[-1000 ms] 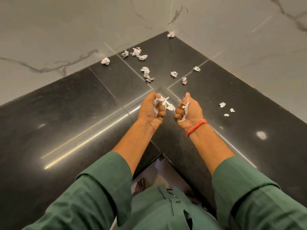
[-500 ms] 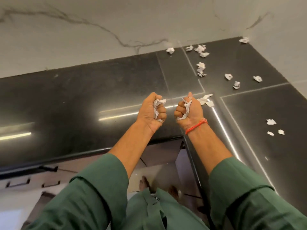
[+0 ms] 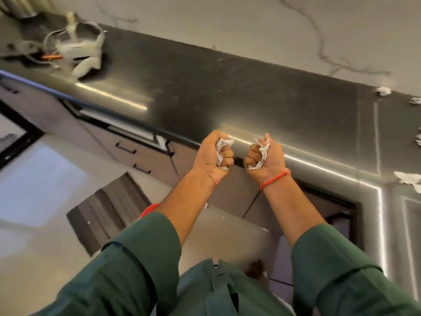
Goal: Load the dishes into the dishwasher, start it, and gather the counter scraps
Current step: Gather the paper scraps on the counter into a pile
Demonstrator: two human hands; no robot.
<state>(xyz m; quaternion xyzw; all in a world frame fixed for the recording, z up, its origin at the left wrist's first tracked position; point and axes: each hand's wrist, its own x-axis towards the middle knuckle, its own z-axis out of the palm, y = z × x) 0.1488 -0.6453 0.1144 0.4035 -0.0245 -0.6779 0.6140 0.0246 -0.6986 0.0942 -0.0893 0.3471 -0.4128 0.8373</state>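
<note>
Both my fists are raised side by side over the front edge of the black counter (image 3: 250, 92). My left hand (image 3: 211, 156) grips a wad of crumpled white paper scraps (image 3: 222, 147). My right hand (image 3: 265, 156), with an orange thread on its wrist, grips another wad of paper scraps (image 3: 262, 153). More loose scraps (image 3: 407, 177) lie on the counter at the far right, one scrap (image 3: 383, 90) against the wall. The dishwasher is not identifiable in this view.
A white headset with straps (image 3: 79, 49) lies on the counter at the far left. Beige drawers with black handles (image 3: 134, 153) run under the counter. A striped grey mat (image 3: 107, 210) lies on the pale floor, and a red rim (image 3: 149, 207) peeks out beside my left sleeve.
My view has swung left away from the counter corner; the scattered scraps slid to the right edge, and the drawers, floor and headset came into sight. Both hands keep gripping their paper.
</note>
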